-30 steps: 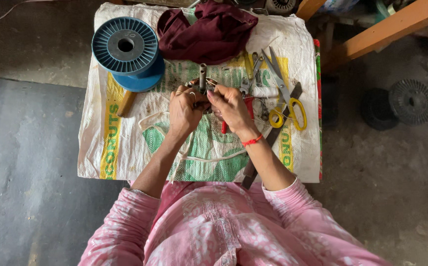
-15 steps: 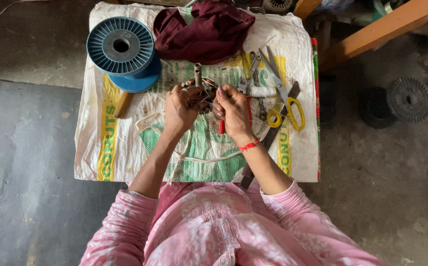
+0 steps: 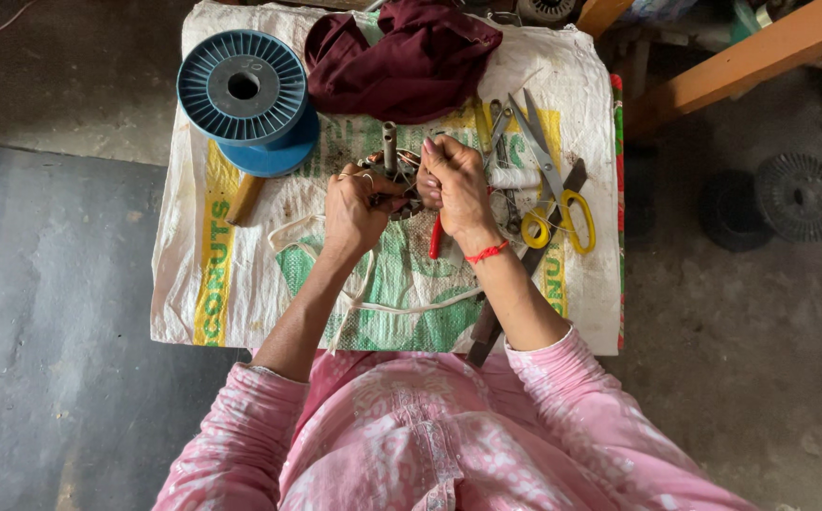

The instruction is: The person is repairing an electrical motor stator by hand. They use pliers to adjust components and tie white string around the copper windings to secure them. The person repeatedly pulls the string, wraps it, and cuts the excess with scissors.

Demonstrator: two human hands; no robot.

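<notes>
My left hand (image 3: 356,206) and my right hand (image 3: 455,185) both grip a small round metal motor part with copper windings (image 3: 394,173), from which a short steel shaft sticks up. The part sits between the two hands above a white woven sack (image 3: 241,265) that covers the table. Below my right hand a red-handled tool (image 3: 436,238) pokes out; whether the hand holds it I cannot tell. A red thread band circles my right wrist. Pink sleeves cover both arms.
A big blue plastic spool (image 3: 244,95) stands at the back left, with a wooden handle (image 3: 244,199) beside it. A maroon cloth (image 3: 402,57) lies at the back. Yellow-handled scissors (image 3: 553,189) and pliers lie to the right. A wooden beam (image 3: 752,52) and dark round discs (image 3: 799,199) are on the floor right.
Both hands have stayed on the wound metal part, with the fingers shifting slightly around it. The view has drifted a little.
</notes>
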